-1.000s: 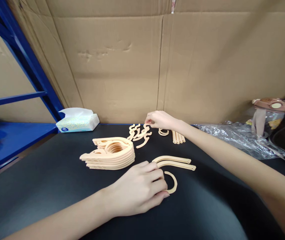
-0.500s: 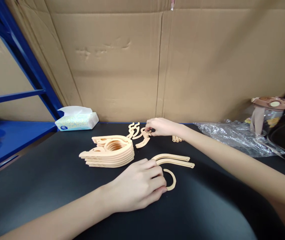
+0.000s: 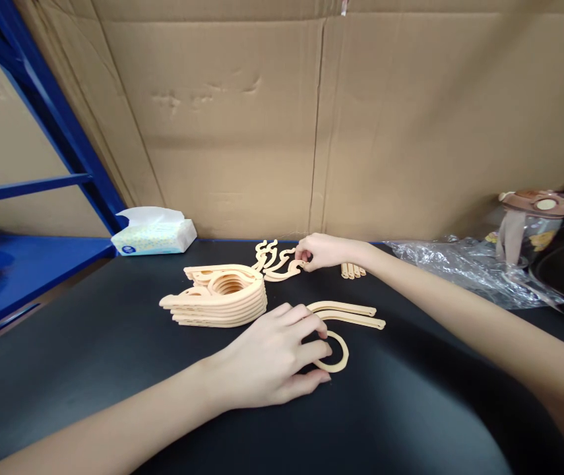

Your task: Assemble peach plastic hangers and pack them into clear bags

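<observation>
head view: the left hand (image 3: 274, 356) lies palm down on the black table (image 3: 113, 382), fingers loosely curled. the index and middle fingertips sit over the left arc of a thin ring (image 3: 345, 359) and the thumb is tucked against its near edge, so the ring is lightly pinched; whether it is lifted or flat on the table i cannot tell. the right hand (image 3: 322, 252) reaches to the far edge, thumb and fingers closed on one curly hook piece (image 3: 282, 272) at the side of a small heap of them (image 3: 264, 254). the ring looks like flat cut sheet: probably very light, stiff, easy to slide on the smooth top and likely to snap if bent, so it is best taken by the rim between two fingertips. the hook piece looks just as thin, with narrow necks, and a hold on its thicker stem seems safer. two curved strips (image 3: 345, 315) lie just beyond the ring, between the hands. a stack of flat pieces (image 3: 222, 300) sits left of them, and short sticks (image 3: 352, 270) lie just beside the right wrist. a tissue pack (image 3: 156, 236) is well to the left.
</observation>
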`<state>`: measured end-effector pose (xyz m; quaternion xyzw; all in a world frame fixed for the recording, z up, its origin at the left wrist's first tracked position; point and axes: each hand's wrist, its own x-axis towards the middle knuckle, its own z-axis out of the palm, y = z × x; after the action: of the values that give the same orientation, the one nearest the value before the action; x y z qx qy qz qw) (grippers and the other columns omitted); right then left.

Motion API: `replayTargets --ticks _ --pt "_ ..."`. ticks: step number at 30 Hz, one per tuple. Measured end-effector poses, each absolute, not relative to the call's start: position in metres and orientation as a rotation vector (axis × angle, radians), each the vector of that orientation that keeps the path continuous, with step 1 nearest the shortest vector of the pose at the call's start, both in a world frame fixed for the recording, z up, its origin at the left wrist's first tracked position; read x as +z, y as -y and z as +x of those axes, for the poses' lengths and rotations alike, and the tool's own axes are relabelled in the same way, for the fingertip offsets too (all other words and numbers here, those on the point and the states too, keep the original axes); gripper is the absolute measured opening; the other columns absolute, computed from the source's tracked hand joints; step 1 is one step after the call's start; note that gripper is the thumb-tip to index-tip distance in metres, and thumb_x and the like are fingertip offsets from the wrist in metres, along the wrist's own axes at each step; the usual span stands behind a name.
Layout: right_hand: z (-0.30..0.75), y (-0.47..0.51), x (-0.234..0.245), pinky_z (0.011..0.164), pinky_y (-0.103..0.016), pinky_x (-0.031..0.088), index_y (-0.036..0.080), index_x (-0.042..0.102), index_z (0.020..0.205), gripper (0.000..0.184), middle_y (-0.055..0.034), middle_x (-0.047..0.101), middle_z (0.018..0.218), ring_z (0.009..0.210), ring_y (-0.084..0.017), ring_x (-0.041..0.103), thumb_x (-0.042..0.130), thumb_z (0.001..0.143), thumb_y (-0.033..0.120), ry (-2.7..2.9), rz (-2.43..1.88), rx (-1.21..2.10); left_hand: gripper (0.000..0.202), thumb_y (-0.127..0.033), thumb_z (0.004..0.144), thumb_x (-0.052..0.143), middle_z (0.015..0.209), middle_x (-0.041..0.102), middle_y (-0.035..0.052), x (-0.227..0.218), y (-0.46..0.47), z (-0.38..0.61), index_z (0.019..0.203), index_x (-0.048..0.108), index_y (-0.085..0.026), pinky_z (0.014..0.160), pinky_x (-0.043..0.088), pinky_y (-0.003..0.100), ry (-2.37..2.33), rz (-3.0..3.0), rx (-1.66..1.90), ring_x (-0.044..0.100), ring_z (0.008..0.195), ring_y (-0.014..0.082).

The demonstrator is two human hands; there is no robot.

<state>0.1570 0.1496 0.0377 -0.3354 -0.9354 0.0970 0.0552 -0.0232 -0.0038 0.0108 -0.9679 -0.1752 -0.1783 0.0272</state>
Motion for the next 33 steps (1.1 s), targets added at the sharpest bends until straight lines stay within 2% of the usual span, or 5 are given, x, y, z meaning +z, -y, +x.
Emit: replayTargets --ticks 5,15,19,25,33 --pt "0.167 -0.141 0.043 0.061 -0.024 0.043 0.015 0.067 0.076 0.008 -0.0014 0.067 0.072 0.067 -0.014 0.06 0.068 0.07 0.02 2.791 -1.034 0.473 0.014 -0.027 0.093 0.053 0.102 0.061 0.0054 0.01 0.002 -0.023 0.098 0.063 -0.019 0.074 0.039 0.03 0.621 -3.001 -0.52 0.053 0.091 0.0197" --pt "0.207 -0.088 0.064 0.068 -0.027 0.042 0.016 0.063 0.081 0.023 -0.0001 0.064 0.075 0.072 -0.013 0.058 0.065 0.077 0.039 2.498 -1.027 0.669 0.022 -0.034 0.092 0.056 0.105 0.063 0.0054 0.01 0.003 -0.021 0.107 0.06 -0.019 0.076 0.039 0.032 0.675 -2.98 -0.607 0.053 0.093 0.0204" --pt "0.223 -0.059 0.062 0.069 -0.028 0.041 0.018 0.062 0.078 0.028 0.0004 0.062 0.076 0.073 -0.015 0.055 0.068 0.074 0.045 2.426 -1.073 0.764 0.017 -0.023 0.093 0.052 0.103 0.063 0.0047 0.012 0.007 -0.022 0.108 0.059 -0.018 0.075 0.04 0.031 0.669 -2.86 -0.799 0.053 0.089 0.0187" --pt "0.239 -0.024 0.051 0.068 -0.028 0.041 0.019 0.065 0.078 0.024 0.0008 0.064 0.075 0.072 -0.015 0.056 0.068 0.075 0.042 2.317 -1.116 0.97 0.031 -0.02 0.094 0.051 0.123 0.059 0.0083 0.015 0.006 -0.023 0.125 0.052 -0.018 0.09 0.038 0.036 0.688 -2.579 -0.816 0.051 0.112 0.0232" --pt "0.244 -0.017 0.04 0.066 -0.027 0.042 0.018 0.068 0.083 0.023 0.001 0.063 0.071 0.068 -0.013 0.055 0.069 0.077 0.04 2.254 -1.077 1.27 0.023 -0.009 0.096 0.043 0.103 0.07 0.0025 0.019 0.002 -0.025 0.111 0.06 -0.015 0.079 0.037 0.033 0.459 -2.423 -0.661 0.059 0.093 0.0183"
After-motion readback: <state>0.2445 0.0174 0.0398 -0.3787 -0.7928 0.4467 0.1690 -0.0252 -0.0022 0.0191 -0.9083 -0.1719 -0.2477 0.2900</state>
